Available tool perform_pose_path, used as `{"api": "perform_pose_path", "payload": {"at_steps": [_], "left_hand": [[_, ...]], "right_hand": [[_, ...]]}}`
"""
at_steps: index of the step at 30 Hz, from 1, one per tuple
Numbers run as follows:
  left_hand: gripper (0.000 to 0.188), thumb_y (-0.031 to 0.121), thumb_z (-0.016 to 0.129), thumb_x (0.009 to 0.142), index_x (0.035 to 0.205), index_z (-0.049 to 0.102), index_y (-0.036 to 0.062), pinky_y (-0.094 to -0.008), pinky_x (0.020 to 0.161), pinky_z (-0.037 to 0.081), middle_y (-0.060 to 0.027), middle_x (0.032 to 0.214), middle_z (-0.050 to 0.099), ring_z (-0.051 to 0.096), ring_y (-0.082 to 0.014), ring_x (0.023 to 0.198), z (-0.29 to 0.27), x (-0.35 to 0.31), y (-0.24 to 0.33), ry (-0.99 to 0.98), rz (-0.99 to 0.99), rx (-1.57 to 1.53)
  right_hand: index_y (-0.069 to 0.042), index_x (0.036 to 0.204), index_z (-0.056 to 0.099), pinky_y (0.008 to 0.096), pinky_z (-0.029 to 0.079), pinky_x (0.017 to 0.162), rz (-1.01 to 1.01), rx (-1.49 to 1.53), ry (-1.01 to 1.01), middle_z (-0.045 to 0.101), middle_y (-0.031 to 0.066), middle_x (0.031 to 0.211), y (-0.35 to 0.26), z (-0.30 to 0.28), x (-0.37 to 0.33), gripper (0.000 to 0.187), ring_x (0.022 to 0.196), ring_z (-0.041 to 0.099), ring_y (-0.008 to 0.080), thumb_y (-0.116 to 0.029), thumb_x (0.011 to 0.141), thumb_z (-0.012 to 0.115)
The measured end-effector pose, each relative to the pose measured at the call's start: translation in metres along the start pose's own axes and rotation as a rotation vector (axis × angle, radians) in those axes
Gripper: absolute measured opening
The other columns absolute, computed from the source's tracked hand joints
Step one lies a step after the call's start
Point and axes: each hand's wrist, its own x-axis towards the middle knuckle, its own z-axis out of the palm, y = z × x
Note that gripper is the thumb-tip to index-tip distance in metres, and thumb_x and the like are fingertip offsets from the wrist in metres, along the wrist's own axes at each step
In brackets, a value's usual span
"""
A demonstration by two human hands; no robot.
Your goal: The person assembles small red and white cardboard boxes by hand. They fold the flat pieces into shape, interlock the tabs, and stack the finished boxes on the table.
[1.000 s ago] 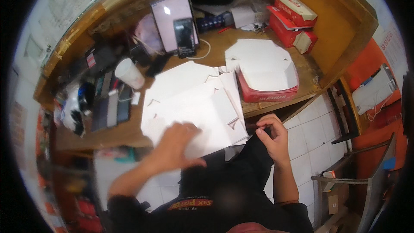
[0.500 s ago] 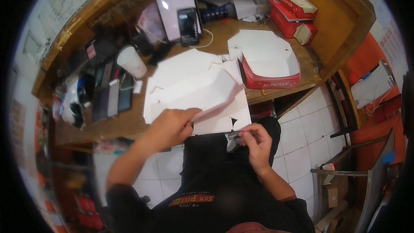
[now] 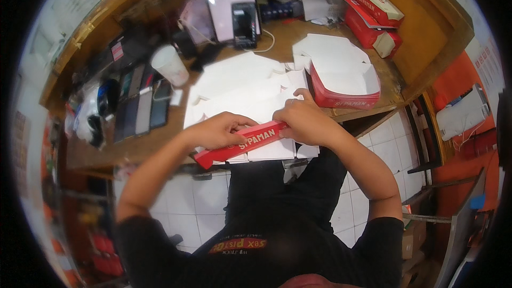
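Note:
At the desk's front edge lies a cardboard food box [image 3: 224,152], partly folded, white inside with a red printed front wall standing up towards me. My left hand [image 3: 221,129] grips the left part of that wall, thumb on the outer face and fingers over the top edge. Farther right, my right hand [image 3: 303,121] holds the same wall near its right end, fingers bent over its edge. White flat cardboard sheets [image 3: 240,69] spread under and behind the box. What the fingertips do inside the wall is hidden.
Nested red-and-white folded boxes [image 3: 349,98] stand to the right, with more red boxes [image 3: 373,21] in the back right corner. A paper cup [image 3: 169,66] and several phones [image 3: 143,111] lie left. Behind the cardboard, a phone [image 3: 244,24] leans upright by a white cable.
My right hand has moved up from the desk's edge onto the box. The front wall has turned up, showing its red face, and both hands now grip it.

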Motion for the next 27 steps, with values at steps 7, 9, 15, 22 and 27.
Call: {"api": "perform_pose_path", "payload": {"at_steps": [7, 9, 15, 22, 27], "left_hand": [[0.052, 0.001, 0.065, 0.09, 0.142, 0.059, 0.0019, -0.0348, 0.085, 0.056, -0.0115, 0.112, 0.075, 0.071, -0.0171, 0.094, -0.008, 0.013, -0.019, -0.023, -0.075, -0.121], [0.047, 0.006, 0.063, 0.092, 0.139, 0.061, 0.0019, -0.0345, 0.081, 0.057, -0.0148, 0.104, 0.076, 0.072, -0.0197, 0.087, -0.003, 0.006, -0.015, 0.018, -0.004, 0.022], [0.037, 0.001, 0.06, 0.087, 0.123, 0.066, -0.0034, -0.047, 0.074, 0.058, -0.0257, 0.091, 0.073, 0.072, -0.0401, 0.078, 0.049, -0.041, 0.03, 0.562, 0.356, 0.448], [0.043, -0.001, 0.061, 0.089, 0.131, 0.06, -0.0066, -0.0436, 0.076, 0.06, -0.0305, 0.114, 0.069, 0.073, -0.0402, 0.092, 0.14, -0.019, 0.04, 0.709, 0.446, 0.531], [0.056, 0.018, 0.074, 0.091, 0.14, 0.057, -0.0024, -0.0454, 0.102, 0.052, -0.0264, 0.127, 0.066, 0.066, -0.0425, 0.116, 0.116, -0.028, 0.039, 0.5, 0.48, 0.211]], "right_hand": [[-0.005, 0.081, 0.075, 0.0474, 0.054, 0.075, -0.013, 0.016, -0.219, 0.071, 0.0194, 0.08, 0.019, -0.003, 0.032, 0.022, 0.081, 0.07, 0.0395, -0.022, 0.07, 0.081], [-0.004, 0.09, 0.077, 0.0458, 0.051, 0.086, 0.134, -0.005, -0.369, 0.073, 0.018, 0.084, 0.008, -0.01, 0.033, 0.022, 0.089, 0.071, 0.0342, -0.016, 0.073, 0.084], [-0.004, 0.106, 0.063, 0.0405, 0.043, 0.1, 0.233, 0.137, 0.99, 0.065, 0.0118, 0.113, -0.045, 0.023, -0.066, 0.027, 0.111, 0.062, 0.0286, -0.005, 0.081, 0.075], [0.003, 0.153, 0.03, 0.0402, 0.049, 0.104, 0.442, 1.523, 0.789, 0.051, 0.0197, 0.143, -0.08, 0.072, -0.053, 0.077, 0.127, 0.056, 0.0283, -0.019, 0.094, 0.073], [0.008, 0.137, 0.048, 0.0402, 0.053, 0.098, 0.617, 1.647, 0.962, 0.063, 0.0183, 0.124, -0.048, 0.069, -0.064, 0.058, 0.114, 0.064, 0.0307, 0.003, 0.081, 0.061]]}}
